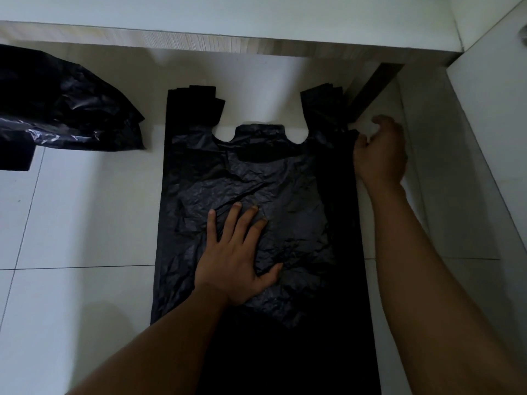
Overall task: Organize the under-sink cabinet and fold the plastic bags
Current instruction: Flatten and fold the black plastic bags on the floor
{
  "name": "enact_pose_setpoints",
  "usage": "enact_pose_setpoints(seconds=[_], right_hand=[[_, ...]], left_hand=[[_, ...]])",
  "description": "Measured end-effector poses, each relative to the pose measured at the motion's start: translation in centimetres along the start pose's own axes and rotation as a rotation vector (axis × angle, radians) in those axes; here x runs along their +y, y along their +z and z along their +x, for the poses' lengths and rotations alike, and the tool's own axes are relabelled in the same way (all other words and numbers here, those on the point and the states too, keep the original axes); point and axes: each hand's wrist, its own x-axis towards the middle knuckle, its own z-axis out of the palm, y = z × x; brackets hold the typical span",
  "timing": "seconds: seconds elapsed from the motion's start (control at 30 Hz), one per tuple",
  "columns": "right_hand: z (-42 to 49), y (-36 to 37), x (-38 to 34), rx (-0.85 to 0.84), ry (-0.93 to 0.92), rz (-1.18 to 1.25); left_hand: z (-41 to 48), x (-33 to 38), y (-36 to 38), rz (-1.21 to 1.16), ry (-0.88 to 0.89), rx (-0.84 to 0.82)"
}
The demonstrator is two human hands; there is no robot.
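white tiles (pixel 85 209): left fingers (pixel 234 220) spread on black bag (pixel 271 172), right fingers (pixel 361 142) pinch its edge.

The flat black plastic T-shirt bag (pixel 271 172) runs off the frame at 6 o'clock, and the crumpled heap of black plastic bags (pixel 62 109) at 10 o'clock is cut by the left edge. The right hand (pixel 380 155) at 3 o'clock hides its curled fingertips, so whether it pinches the bag's side is unclear. A small grey rounded thing (pixel 523 38) at 2 o'clock is cut off and blurred.
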Motion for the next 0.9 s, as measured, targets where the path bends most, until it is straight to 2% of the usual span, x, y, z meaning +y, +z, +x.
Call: enact_pose_setpoints(seconds=[0.07, 0.1, 0.23, 0.3, 0.43, 0.53, 0.63, 0.8, 0.83, 0.9], right_hand=[[0.2, 0.0, 1.9, -0.293, 0.156, -0.08], [0.4, 0.1, 2.3, -0.331, 0.136, -0.078], [0.6, -0.2, 1.2, -0.111, 0.013, 0.078], [1.1, -0.4, 1.2, -0.069, -0.025, 0.106], [1.7, 0.0, 1.8, -0.353, 0.053, -0.132], [1.7, -1.0, 1.1, -0.33, 0.074, -0.162], [1.7, -3.6, -0.7, -0.337, 0.138, 0.14], [2.0, -5.3, -5.3, -0.636, 0.377, 0.76], [2.2, -4.8, -5.9, -0.674, 0.381, 0.814], [2.3, -3.2, -6.4, -0.686, 0.3, 0.759]], left_hand=[[0.0, 0.0, 0.1, 0.007, -0.001, -0.003], [0.0, 0.0, 0.1, 0.008, -0.002, -0.003], [0.0, 0.0, 0.0, 0.004, -0.006, -0.001], [0.0, 0.0, 0.0, 0.003, -0.01, -0.002], [0.0, 0.0, 0.0, 0.01, -0.009, -0.013], [0.0, 0.0, -0.1, 0.005, -0.014, -0.017], [0.0, 0.0, -0.1, 0.008, -0.014, -0.019], [0.0, 0.1, -0.2, 0.0, -0.008, -0.01], [0.0, 0.1, -0.2, -0.001, -0.008, -0.007], [0.0, 0.0, -0.1, 0.001, -0.006, -0.004]])
